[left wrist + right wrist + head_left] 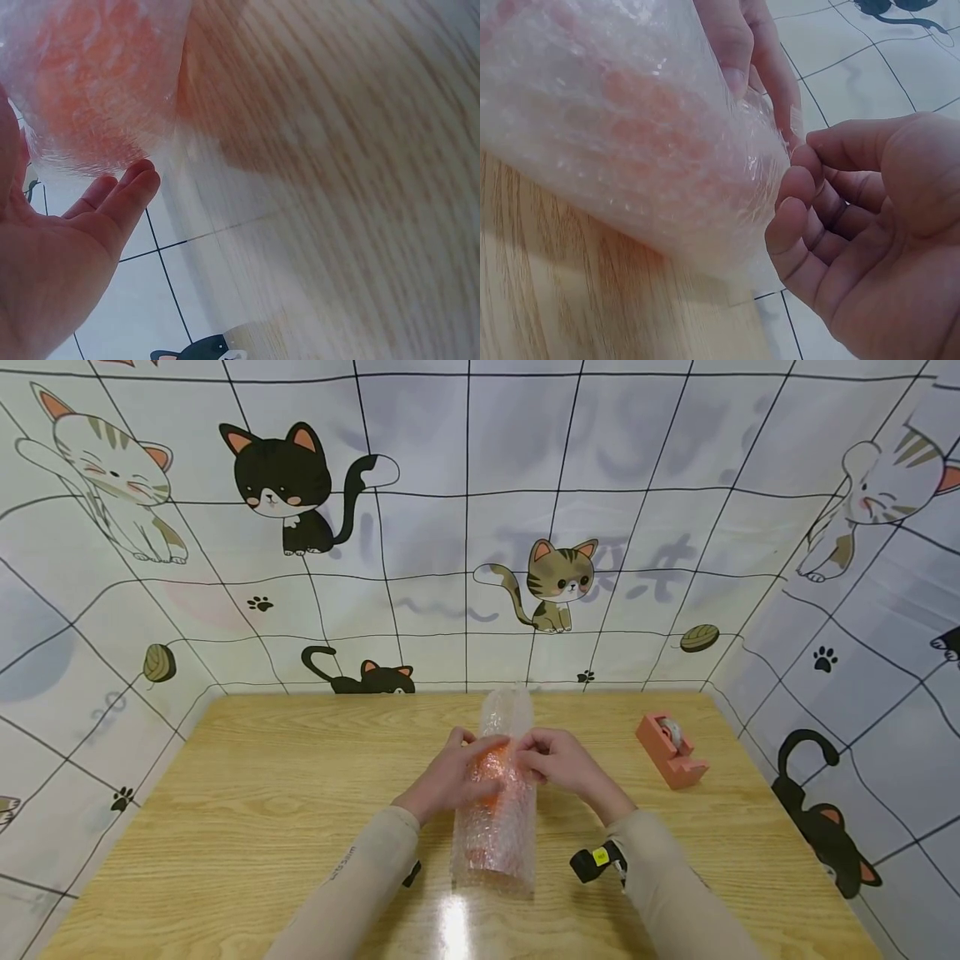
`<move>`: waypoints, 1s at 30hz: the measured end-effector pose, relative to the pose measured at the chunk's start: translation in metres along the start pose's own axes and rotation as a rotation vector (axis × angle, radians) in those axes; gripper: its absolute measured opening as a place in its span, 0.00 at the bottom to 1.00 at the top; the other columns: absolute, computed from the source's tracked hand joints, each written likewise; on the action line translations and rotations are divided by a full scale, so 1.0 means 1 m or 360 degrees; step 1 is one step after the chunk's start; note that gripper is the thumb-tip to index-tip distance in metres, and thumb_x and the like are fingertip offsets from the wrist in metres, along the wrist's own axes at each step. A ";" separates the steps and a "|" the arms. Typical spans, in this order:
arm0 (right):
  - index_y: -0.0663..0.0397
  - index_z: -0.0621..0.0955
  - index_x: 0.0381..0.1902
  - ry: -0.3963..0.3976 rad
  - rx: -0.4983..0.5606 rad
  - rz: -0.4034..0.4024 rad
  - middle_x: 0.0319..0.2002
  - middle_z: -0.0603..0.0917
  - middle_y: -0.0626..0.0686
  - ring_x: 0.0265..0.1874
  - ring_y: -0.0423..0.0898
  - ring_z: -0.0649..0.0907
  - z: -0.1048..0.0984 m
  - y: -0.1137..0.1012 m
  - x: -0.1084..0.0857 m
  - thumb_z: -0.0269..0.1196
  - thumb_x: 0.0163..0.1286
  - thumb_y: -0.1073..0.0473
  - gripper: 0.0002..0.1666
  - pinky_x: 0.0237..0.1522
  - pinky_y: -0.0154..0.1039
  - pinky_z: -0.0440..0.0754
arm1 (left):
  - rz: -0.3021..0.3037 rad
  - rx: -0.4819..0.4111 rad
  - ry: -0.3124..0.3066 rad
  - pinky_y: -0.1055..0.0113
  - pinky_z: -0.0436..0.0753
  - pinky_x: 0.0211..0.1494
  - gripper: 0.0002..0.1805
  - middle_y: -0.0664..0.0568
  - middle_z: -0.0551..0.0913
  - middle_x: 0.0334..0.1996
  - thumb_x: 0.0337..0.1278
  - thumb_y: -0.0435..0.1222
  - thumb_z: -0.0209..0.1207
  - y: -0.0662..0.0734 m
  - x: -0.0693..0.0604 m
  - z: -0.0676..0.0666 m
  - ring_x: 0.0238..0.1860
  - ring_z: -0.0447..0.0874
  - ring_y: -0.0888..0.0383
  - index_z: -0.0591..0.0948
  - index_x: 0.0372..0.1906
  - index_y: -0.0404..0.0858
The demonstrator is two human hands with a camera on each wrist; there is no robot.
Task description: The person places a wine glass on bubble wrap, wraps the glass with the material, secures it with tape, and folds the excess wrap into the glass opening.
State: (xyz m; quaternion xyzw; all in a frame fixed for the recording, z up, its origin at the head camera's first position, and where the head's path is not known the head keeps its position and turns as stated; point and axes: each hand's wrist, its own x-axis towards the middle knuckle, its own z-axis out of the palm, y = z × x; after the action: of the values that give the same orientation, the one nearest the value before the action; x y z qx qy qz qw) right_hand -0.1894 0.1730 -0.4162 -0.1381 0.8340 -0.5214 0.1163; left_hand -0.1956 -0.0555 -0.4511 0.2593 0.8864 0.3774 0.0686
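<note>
- Table (pixel 300 785) of light-brown wood grain
- Clear bubble-wrap roll (pixel 497 835), orange inside, mid-table, lengthwise 12-to-6 o'clock
- Left hand (pixel 459 774) at its 9 o'clock, thumb spread from extended fingers, touching wrap
- Right hand (pixel 557 762) at 2 o'clock, thumb and forefinger pinching
- Coral-pink blocky tape dispenser (pixel 660 752) toward 3 o'clock
- Small transparent strip (pixel 796 120) in that pinch

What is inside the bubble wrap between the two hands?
An orange thing shows hazily through the bubble wrap. This cloudy covering and the left hand partly hide it, so its exact shape and identity cannot be told.
</note>
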 end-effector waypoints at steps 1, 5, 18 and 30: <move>0.63 0.83 0.39 0.0001 -0.0009 0.0003 0.23 0.77 0.53 0.23 0.47 0.74 0.001 -0.001 0.001 0.62 0.75 0.64 0.07 0.25 0.35 0.74 | 0.0008 0.0006 0.0001 0.61 0.78 0.43 0.36 0.46 0.65 0.52 0.62 0.45 0.69 0.000 0.000 0.000 0.40 0.75 0.52 0.72 0.75 0.57; 0.63 0.84 0.39 0.0015 -0.0033 0.0015 0.23 0.77 0.52 0.22 0.44 0.74 0.005 -0.007 0.003 0.62 0.75 0.64 0.07 0.23 0.33 0.72 | 0.0041 0.0028 0.0009 0.61 0.77 0.42 0.36 0.46 0.64 0.51 0.62 0.45 0.69 -0.001 0.001 0.000 0.39 0.74 0.52 0.72 0.75 0.55; 0.58 0.84 0.33 0.0146 -0.0284 0.0129 0.24 0.80 0.48 0.22 0.41 0.75 0.015 -0.018 0.011 0.63 0.68 0.63 0.05 0.25 0.34 0.73 | 0.0051 0.0025 0.0011 0.62 0.77 0.42 0.37 0.45 0.64 0.50 0.61 0.43 0.69 -0.001 0.001 0.000 0.39 0.73 0.53 0.72 0.75 0.53; 0.56 0.81 0.29 0.0247 -0.0359 0.0321 0.27 0.80 0.50 0.25 0.43 0.76 0.018 -0.020 0.013 0.68 0.65 0.59 0.08 0.25 0.34 0.74 | 0.0038 0.0027 0.0003 0.62 0.76 0.40 0.36 0.46 0.64 0.50 0.63 0.43 0.69 0.001 0.000 0.000 0.36 0.73 0.53 0.71 0.76 0.55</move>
State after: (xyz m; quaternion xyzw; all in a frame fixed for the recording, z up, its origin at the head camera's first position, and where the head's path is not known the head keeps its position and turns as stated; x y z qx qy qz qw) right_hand -0.1934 0.1450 -0.4067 -0.0251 0.9033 -0.4193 0.0871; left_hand -0.1952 -0.0548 -0.4504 0.2701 0.8864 0.3709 0.0610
